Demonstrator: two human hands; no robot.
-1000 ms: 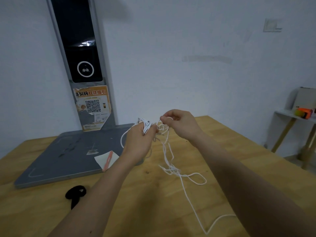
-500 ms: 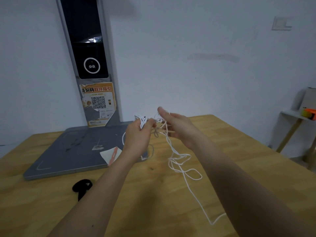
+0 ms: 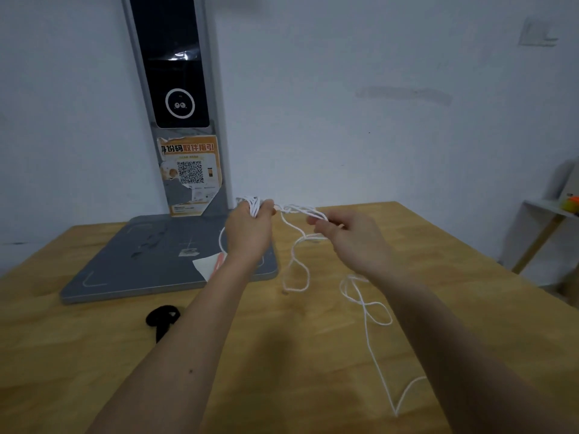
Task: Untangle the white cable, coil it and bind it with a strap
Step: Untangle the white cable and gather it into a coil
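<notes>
Trailing nearest the person, the loose tail of the cable (image 3: 372, 361) runs over the table (image 3: 94, 355) in slack bends, then rises through a few open loops toward the hands. To the near left lies the black strap (image 3: 161, 319), untouched and well apart from the work. Farther on, the right hand (image 3: 351, 239) pinches several strands between curled fingers, held out to the side. The left hand (image 3: 249, 230) grips a bunch of gathered turns in its fist, the white ends showing above the knuckles. A short span of cable stretches between the two hands. Behind them sits a grey base (image 3: 125, 270) with an upright post (image 3: 178, 89) against the wall.

The step in hand looks like teasing out the snarl before coiling. It would go best with the left fist kept firm so the gathered turns do not spill, while the right draws strands apart gently; a hard pull could tighten the hanging loops into knots. Feeding the free tail back through each loop, one at a time, seems the safer course.
</notes>
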